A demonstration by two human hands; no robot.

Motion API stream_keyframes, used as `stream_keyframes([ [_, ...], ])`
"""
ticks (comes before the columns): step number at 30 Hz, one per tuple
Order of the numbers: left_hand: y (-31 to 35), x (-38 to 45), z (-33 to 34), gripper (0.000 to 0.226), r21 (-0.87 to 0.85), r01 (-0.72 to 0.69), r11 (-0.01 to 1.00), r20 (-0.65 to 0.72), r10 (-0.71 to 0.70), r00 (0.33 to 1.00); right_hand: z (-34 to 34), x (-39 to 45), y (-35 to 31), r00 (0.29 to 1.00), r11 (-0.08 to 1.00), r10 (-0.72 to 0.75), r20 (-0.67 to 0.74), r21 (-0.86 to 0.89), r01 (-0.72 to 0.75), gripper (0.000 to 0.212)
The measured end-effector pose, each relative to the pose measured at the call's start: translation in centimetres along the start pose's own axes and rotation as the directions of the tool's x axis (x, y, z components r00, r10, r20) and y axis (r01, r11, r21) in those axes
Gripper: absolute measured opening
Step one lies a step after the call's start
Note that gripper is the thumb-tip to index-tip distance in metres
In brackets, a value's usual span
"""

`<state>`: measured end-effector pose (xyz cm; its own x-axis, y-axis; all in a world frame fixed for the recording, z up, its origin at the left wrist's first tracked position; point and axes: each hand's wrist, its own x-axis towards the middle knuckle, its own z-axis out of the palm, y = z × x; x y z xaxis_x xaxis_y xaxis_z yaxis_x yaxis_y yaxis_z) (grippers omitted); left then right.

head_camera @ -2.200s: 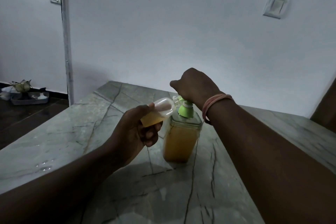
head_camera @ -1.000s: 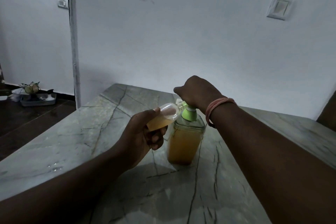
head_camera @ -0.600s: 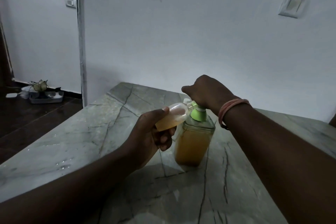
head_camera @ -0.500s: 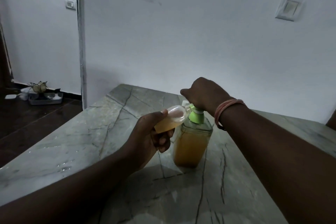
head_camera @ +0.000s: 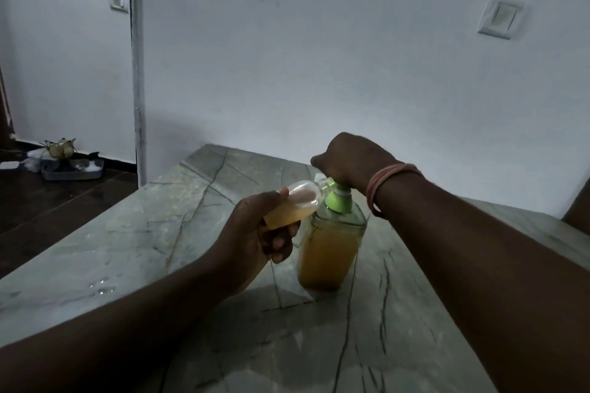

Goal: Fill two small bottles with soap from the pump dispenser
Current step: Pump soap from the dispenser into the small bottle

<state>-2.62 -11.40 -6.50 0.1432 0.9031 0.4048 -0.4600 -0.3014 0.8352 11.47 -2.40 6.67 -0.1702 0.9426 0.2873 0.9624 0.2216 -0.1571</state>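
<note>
Roughly half full so far: left hand (head_camera: 252, 233) gripping tilted bottle (head_camera: 292, 204) at the dispenser (head_camera: 329, 242) spout, right hand (head_camera: 349, 159) curled over pump, second bottle nowhere visible.

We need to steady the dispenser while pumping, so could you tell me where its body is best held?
Grip the pump dispenser round its flat-sided lower body, coming from its right, a judgement: the left hand holds the small bottle at the spout on its left, and the right hand covers the pump head.
</note>
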Motion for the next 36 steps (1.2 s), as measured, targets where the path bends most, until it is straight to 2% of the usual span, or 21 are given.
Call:
stream_keyframes([
  [3, 0.2, -0.1, 0.1, 0.032, 0.013, -0.005, 1.000, 0.011, 0.005, 1.000, -0.2, -0.1, -0.5, 0.996, 0.997, -0.035, -0.085, -0.070, 0.029, 0.028],
  [5, 0.2, 0.1, -0.1, 0.035, -0.006, -0.007, 1.000, 0.016, 0.007, 1.000, 0.2, 0.0, -0.2, 0.986, 0.999, -0.040, -0.165, -0.031, 0.035, 0.032],
  [7, 0.1, 0.1, -0.3, 0.038, -0.015, -0.009, 1.000, 0.023, 0.009, 1.000, 0.8, -0.1, 0.4, 0.990, 0.995, 0.013, -0.139, 0.102, 0.002, 0.033],
  [9, -0.1, 0.1, -0.3, 0.036, -0.013, -0.010, 1.000, 0.022, 0.010, 1.000, 0.9, -0.1, 0.8, 0.996, 0.987, 0.045, -0.074, 0.157, -0.033, 0.034],
  [13, -0.2, 0.1, -0.2, 0.041, -0.012, 0.008, 1.000, -0.004, -0.008, 1.000, 0.6, -0.1, 0.3, 1.000, 0.997, 0.013, -0.017, 0.073, -0.012, 0.031],
  [17, 0.2, -0.1, 0.1, 0.033, -0.006, 0.003, 1.000, 0.006, -0.003, 1.000, -0.4, 0.1, -0.1, 0.995, 0.998, -0.036, -0.089, -0.050, 0.031, 0.031],
  [20, 0.1, 0.0, 0.0, 0.032, 0.011, -0.002, 1.000, 0.019, 0.002, 1.000, 0.3, 0.1, 0.1, 0.990, 0.998, -0.020, -0.139, 0.049, 0.027, 0.035],
  [22, 0.0, 0.0, -0.1, 0.031, 0.006, -0.001, 1.000, 0.017, 0.001, 1.000, 0.8, 0.0, 0.5, 0.994, 0.990, 0.023, -0.107, 0.143, -0.007, 0.035],
  [24, -0.1, 0.1, -0.1, 0.032, -0.004, 0.004, 1.000, 0.016, -0.004, 1.000, 1.0, -0.2, 0.7, 0.997, 0.986, 0.042, -0.061, 0.161, -0.032, 0.033],
  [29, 0.0, -0.1, 0.1, 0.032, -0.005, 0.013, 1.000, -0.012, -0.013, 1.000, 0.1, -0.3, -0.1, 1.000, 0.999, -0.001, -0.021, 0.035, 0.002, 0.027],
  [32, 0.2, -0.2, 0.2, 0.032, 0.000, 0.009, 1.000, 0.008, -0.009, 1.000, -0.4, -0.2, -0.2, 0.997, 0.999, -0.041, -0.069, -0.019, 0.039, 0.030],
  [34, 0.3, -0.1, 0.2, 0.032, 0.002, 0.007, 1.000, 0.020, -0.007, 1.000, 0.0, -0.1, 0.2, 0.994, 0.997, -0.018, -0.108, 0.069, 0.025, 0.035],
  [36, 0.2, 0.0, 0.2, 0.031, 0.010, 0.003, 1.000, 0.017, -0.003, 1.000, 0.6, -0.2, 0.7, 0.998, 0.983, 0.023, -0.067, 0.183, -0.010, 0.040],
])
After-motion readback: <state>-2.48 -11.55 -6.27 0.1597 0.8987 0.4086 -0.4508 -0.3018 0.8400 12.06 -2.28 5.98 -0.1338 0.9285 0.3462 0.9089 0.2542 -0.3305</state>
